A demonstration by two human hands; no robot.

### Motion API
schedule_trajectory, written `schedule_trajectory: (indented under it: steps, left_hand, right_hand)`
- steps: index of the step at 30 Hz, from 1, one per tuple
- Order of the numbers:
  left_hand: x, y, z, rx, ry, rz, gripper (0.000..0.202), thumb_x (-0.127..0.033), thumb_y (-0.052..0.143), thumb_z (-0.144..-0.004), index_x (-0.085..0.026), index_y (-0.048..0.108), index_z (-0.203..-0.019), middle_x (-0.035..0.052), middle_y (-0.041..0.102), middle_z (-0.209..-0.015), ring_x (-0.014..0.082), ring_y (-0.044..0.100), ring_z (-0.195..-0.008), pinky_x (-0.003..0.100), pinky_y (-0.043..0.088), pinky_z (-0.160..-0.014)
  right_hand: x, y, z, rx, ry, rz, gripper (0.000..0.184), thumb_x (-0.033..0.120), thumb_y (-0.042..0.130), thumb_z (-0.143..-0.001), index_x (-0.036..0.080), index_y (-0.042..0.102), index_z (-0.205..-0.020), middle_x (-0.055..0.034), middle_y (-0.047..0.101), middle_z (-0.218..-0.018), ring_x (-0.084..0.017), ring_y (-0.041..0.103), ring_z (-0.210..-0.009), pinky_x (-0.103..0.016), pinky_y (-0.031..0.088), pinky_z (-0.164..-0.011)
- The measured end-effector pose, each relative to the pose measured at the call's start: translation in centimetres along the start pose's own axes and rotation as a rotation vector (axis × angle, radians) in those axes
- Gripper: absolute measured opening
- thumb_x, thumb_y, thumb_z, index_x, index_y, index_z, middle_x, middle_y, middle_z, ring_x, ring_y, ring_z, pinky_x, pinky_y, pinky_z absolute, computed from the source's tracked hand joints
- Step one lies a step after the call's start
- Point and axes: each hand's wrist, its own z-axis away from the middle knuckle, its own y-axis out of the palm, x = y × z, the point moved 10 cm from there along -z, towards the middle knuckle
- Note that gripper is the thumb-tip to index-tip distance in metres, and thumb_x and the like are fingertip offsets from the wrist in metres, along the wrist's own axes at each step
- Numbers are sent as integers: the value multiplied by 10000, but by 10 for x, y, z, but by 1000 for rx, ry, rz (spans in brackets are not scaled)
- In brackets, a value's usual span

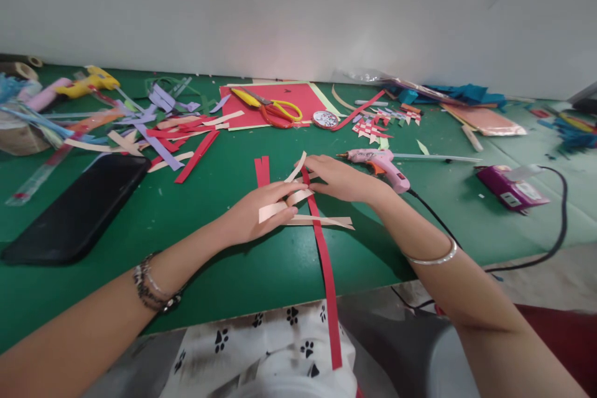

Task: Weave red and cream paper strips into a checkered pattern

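Both my hands meet over the middle of the green table. My left hand (249,217) is closed on a cream paper strip (271,212), which bends round between its fingers. My right hand (342,178) pinches a long red paper strip (326,264) near its upper end. The strips cross at my fingertips, and the red one runs down past the table edge over my lap. Beneath lies another cream strip (321,221), flat on the table. Short red strip ends (262,172) stick out behind my left hand. My fingers hide part of the crossing.
A pink glue gun (385,165) lies right of my hands, its cord trailing off the table. Scissors (270,107) rest on red paper (284,94). Left are a black phone (77,208) and loose strips (198,155). A purple box (510,186) sits right.
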Motion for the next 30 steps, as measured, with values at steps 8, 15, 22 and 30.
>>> schedule_trajectory:
  steps: [8,15,22,30]
  left_hand:
    - [1,1,1,6,4,-3,431,-305,371,-873,-183,363,-1287,67,552,-1079,176,536,-913,246,404,-765]
    - [2,1,-1,-8,-33,-12,442,-285,380,-854,-155,361,-1276,62,579,-990,167,547,-825,252,415,-708]
    - [1,2,-1,-26,-34,-9,361,-284,387,-836,-178,422,-1180,80,507,-1090,132,532,-709,261,430,-670]
    - [6,3,-3,-18,-164,37,334,-221,406,-793,-174,459,-1120,8,506,-844,94,476,-571,226,396,-547]
  right_hand:
    - [1,-4,0,-24,0,-34,151,109,481,-751,170,461,-888,-72,515,-912,-195,492,-842,-324,406,-719]
    - [3,-18,5,-120,-12,-12,435,-74,278,-670,149,526,-949,-94,495,-1059,-165,505,-921,-282,411,-740]
    - [10,-33,23,-126,109,9,309,53,316,-805,166,579,-924,-53,599,-941,-167,546,-844,-278,391,-714]
    - [33,-21,63,-18,97,-2,217,183,491,-785,198,522,-1000,-54,546,-944,-189,525,-847,-296,428,-694]
